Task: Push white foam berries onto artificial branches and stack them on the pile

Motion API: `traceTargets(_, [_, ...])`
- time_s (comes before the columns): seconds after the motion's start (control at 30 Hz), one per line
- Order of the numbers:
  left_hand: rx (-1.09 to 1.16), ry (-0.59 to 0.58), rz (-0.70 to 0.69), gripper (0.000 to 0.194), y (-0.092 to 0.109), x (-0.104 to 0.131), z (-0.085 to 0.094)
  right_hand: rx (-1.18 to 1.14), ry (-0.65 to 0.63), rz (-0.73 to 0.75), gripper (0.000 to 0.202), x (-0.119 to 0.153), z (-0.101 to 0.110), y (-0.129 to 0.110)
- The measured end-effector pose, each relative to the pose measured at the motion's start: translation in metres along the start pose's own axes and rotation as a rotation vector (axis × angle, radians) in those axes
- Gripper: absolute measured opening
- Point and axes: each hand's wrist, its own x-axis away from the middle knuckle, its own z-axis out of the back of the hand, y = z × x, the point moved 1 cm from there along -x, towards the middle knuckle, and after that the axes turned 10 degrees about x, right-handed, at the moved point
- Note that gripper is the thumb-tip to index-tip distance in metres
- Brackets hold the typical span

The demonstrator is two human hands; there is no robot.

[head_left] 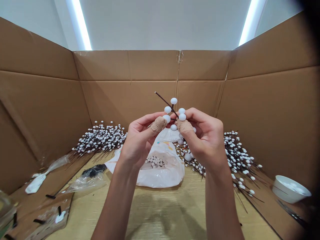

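Twig [164,101], pinched by left hand [137,141] and right hand [206,140], is above the table [162,210]; left wrist partly hides bag [160,180]. Left bunch [100,138]: far left corner; bowl [283,194]: near right edge.

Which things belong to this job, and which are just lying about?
Likely in the job:
brown-stemmed sprig with oval white balls, held
piled similar sprigs
white plastic bag
round white bowl

Apparently lying about:
clear crumpled plastic bag
short thin black strips

Bag [160,180] between sprig piles [100,140] — bowl [285,194] far right, apparently holding balls [295,188].
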Motion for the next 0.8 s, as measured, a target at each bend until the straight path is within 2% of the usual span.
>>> traceTargets(0.27, [-0.044,0.051,-0.075,0.009,0.003,-0.002,0.002,-0.018,-0.031,0.017,0.016,-0.001,-0.005,0.004])
traceTargets(0.5, [-0.112,0.054,-0.058,0.008,0.006,0.0,0.003,0.006,-0.076,0.028,0.018,-0.001,-0.001,0.008])
traceTargets(0.8, [-0.28,0.095,-0.066,0.011,0.012,0.005,-0.002,0.124,-0.04,0.058,0.017,0.0,0.0,0.003])
